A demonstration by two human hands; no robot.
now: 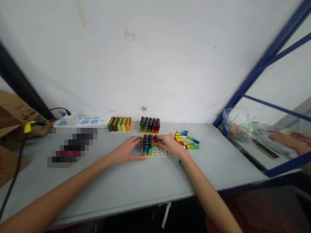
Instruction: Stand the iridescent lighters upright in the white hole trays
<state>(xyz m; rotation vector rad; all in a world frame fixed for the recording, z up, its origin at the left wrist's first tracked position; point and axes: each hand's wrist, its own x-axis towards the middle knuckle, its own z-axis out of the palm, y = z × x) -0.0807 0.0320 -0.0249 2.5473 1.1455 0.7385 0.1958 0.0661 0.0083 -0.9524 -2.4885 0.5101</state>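
While both hands flank the tray (160,152), lighters fill its left rows.

Left hand (127,150) lies flat and spread at the tray's 9 o'clock edge, holding nothing. Right hand (170,144) pinches a red lighter (155,139) at the tray's 1 o'clock corner. Loose lighters (186,139) lie at 3 o'clock; two full blocks (150,125) stand at 12 o'clock, near the wall.

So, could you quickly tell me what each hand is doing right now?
Left hand: open, resting against the white tray.
Right hand: fingers pinching a red lighter.
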